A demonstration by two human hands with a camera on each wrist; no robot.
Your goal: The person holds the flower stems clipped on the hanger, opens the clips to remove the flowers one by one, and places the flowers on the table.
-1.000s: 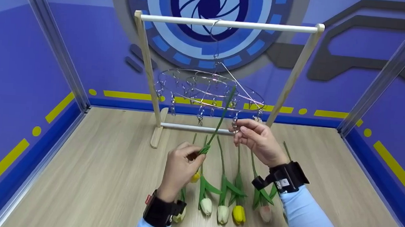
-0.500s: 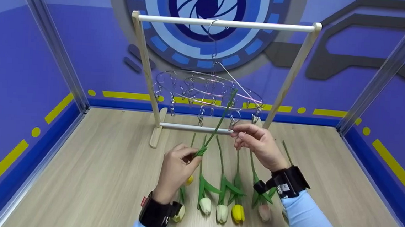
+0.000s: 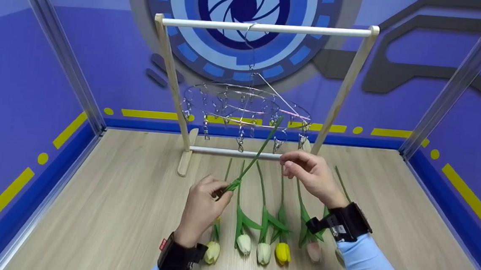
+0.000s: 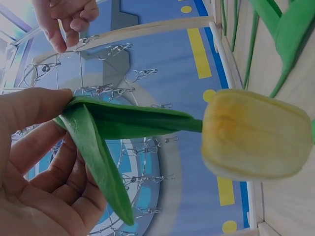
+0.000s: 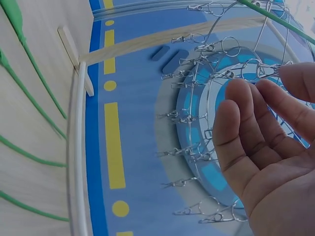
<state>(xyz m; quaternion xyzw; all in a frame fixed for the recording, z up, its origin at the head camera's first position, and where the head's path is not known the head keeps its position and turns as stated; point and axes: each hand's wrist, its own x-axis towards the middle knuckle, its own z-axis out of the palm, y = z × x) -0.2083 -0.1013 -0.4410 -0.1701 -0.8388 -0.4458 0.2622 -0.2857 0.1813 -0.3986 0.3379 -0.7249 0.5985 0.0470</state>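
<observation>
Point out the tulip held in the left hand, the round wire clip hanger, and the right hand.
held tulip (image 4: 251,135), left wrist view, on its yellow bloom.
wire clip hanger (image 3: 227,88), head view, on the far rim of its ring.
right hand (image 3: 312,174), head view, on the back of the hand.

Floor (image 3: 125,211): pale wood-grain boards, matt, smooth. Rack (image 3: 170,83): light unfinished-looking wood uprights and feet; its top bar (image 3: 269,27) and lower rail (image 3: 235,152) are white, smooth, faintly satin. Round clip hanger (image 3: 246,106): thin bright metal wire, shiny, with small metal clips (image 5: 184,118) catching the light. Held tulip (image 4: 253,135): yellow bloom soft and matt, cloth-like; its stem and leaves (image 4: 98,147) are green, smooth, slightly waxy, like plastic or coated fabric. Tulips lying on the floor (image 3: 265,234): same matt blooms, same green stems. Wrist bands (image 3: 342,222): black, matt, part strap and part hard plastic. Sleeves (image 3: 366,266): light blue cloth, smooth knit. Walls (image 3: 37,74): painted blue-purple, flat matt finish. Corner posts (image 3: 60,54): brushed grey metal.
</observation>
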